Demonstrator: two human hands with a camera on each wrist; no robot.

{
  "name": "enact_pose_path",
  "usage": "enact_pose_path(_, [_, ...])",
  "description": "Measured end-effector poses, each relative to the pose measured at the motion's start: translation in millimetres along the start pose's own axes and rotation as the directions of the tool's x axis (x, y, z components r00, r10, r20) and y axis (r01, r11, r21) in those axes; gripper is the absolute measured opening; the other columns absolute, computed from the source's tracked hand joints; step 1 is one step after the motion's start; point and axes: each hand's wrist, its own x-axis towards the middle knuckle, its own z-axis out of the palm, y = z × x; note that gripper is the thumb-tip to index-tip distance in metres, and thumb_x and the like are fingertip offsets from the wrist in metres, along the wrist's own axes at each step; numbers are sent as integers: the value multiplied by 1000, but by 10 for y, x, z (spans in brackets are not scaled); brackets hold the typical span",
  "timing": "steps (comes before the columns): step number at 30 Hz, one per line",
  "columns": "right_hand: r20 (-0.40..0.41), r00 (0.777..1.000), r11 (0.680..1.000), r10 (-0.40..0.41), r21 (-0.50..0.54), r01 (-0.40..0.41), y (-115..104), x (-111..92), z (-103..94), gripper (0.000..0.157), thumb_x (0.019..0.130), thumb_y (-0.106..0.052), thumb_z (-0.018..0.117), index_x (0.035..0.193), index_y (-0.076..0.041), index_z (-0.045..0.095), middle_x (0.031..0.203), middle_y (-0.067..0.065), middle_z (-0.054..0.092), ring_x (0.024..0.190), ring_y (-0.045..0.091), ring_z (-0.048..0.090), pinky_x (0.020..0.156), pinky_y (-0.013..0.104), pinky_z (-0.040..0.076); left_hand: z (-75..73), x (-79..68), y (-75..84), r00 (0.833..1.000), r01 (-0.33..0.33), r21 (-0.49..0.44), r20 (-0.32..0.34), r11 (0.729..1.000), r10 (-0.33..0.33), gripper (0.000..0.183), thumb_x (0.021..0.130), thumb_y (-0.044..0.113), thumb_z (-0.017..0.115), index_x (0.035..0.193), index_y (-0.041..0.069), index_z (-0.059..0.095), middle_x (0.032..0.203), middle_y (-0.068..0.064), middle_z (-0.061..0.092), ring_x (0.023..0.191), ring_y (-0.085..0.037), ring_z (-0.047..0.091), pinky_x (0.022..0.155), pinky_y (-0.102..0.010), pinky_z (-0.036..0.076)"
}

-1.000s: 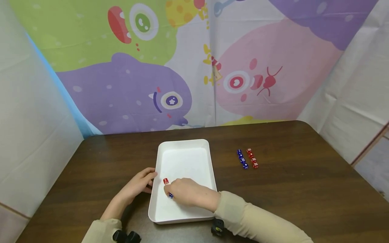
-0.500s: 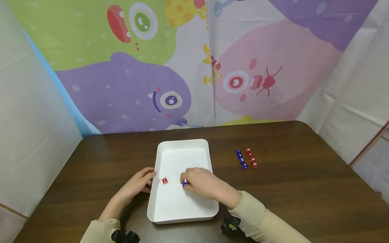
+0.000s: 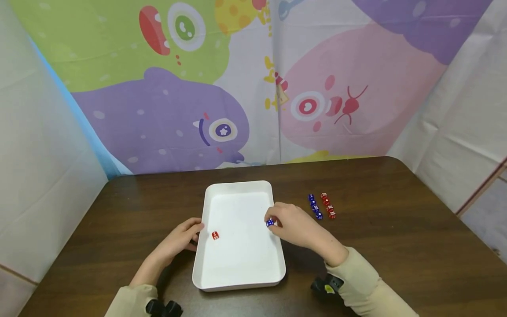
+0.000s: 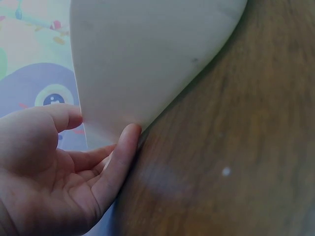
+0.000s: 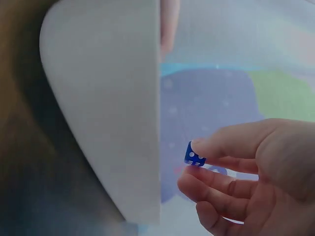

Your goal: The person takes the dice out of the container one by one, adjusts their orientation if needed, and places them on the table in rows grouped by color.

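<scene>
Between thumb and fingertips my right hand (image 3: pixel 295 224) pinches a blue die (image 5: pixel 195 154) with white pips. In the head view this hand is over the right rim of the white tray (image 3: pixel 241 273), and the die is raised at rim height in the right wrist view. My left hand (image 3: pixel 178 239) rests against the tray's left side, its fingertips touching the outer wall (image 4: pixel 133 78) and rim. A single red die (image 3: pixel 215 235) lies inside the tray, towards the left wall.
On the brown table (image 3: pixel 376 246), right of the tray, stand two short rows: blue dice (image 3: pixel 315 207) and, beside them, red dice (image 3: pixel 328 205). A cartoon-printed cloth (image 3: pixel 178 119) hangs behind the table, with white sheets at both sides.
My right hand has lifted the blue die from beside the red one and carried it rightward and away from me to the tray's right rim. The left hand has stayed at the tray.
</scene>
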Motion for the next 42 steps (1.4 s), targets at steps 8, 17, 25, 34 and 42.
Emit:
enact_pose_path(8, [-76, 994, 997, 82, 13, -81, 238, -108, -144, 9, 78, -8, 61, 87, -10, 62, 81, -2, 53, 64, 9, 45, 58, 20, 42, -1, 19, -13, 1000, 2, -4, 0, 1000, -2, 48, 95, 31, 43, 128, -4, 41, 104, -17, 55, 80, -18, 54, 70, -36, 53])
enact_pose_path(17, [-46, 986, 987, 161, 13, -160, 491, -110, -181, 8, 73, -4, 61, 80, -7, 59, 77, 3, 53, 67, 15, 46, 63, 28, 42, -30, -13, 3, 1000, -9, -1, 14, 1000, 9, 48, 95, 32, 43, 128, -4, 41, 94, -14, 57, 76, -17, 55, 69, -36, 53])
enact_pose_path(25, [59, 968, 969, 245, -60, -242, 694, -169, -322, 8, 70, -1, 62, 75, -7, 64, 71, 2, 57, 67, 18, 48, 62, 33, 43, -40, -22, 15, 1000, -5, 8, -3, 1000, 5, 46, 95, 29, 43, 127, -4, 41, 92, -14, 57, 77, -17, 55, 69, -36, 53])
enact_pose_path(34, [152, 910, 922, 387, -60, -382, 820, -229, -293, 12, 69, -2, 64, 76, -5, 55, 70, 3, 54, 63, 17, 48, 56, 29, 41, -15, -4, 9, 1000, -3, 3, 7, 1000, 3, 47, 95, 31, 43, 126, -4, 42, 94, -14, 57, 77, -17, 54, 69, -36, 53])
enact_pose_path(42, [173, 890, 906, 422, -98, -411, 887, -249, -247, 12, 68, 0, 61, 67, -8, 51, 62, 0, 48, 58, 15, 44, 50, 24, 35, -1, 0, 13, 1000, -6, 0, 13, 1000, 6, 48, 95, 31, 44, 127, -4, 40, 93, -14, 56, 77, -17, 54, 69, -36, 53])
